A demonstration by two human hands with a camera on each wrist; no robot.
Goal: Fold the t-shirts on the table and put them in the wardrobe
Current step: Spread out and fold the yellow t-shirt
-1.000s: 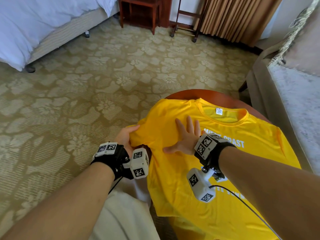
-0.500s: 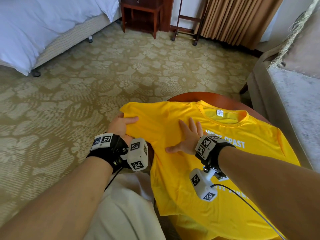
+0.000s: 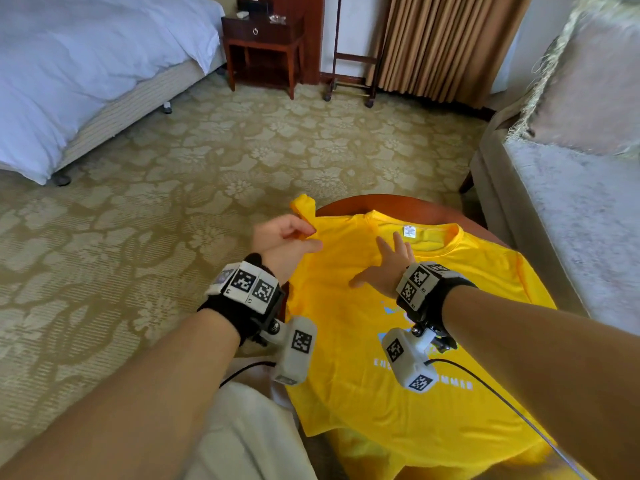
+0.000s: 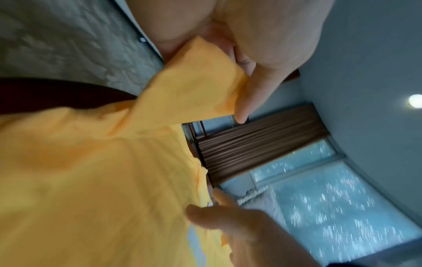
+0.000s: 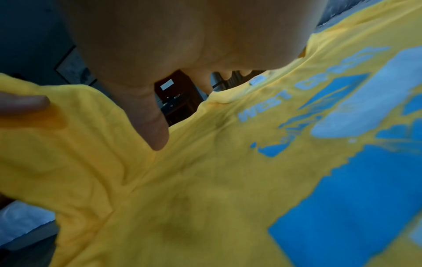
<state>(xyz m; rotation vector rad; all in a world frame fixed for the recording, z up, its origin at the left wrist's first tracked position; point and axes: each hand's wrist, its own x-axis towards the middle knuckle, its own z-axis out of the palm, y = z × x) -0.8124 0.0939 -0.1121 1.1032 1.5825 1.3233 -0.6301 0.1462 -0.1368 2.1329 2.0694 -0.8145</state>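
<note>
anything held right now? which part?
Left hand pinches the yellow t-shirt by its sleeve. Right hand lies flat on the shirt's chest, gripping nothing.

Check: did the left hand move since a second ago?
Yes. The left hand, pinching the shirt's sleeve, went up and away from the person along the table's left edge, from beside the shirt's middle to near collar level.

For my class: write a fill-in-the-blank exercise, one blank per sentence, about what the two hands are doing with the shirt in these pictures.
1. The left hand pinches the t-shirt's ____.
2. The t-shirt is ____ in colour.
3. The right hand lies flat below the shirt's ____.
4. The shirt is spread on a round wooden ____.

Missing words: sleeve; yellow; collar; table
</note>
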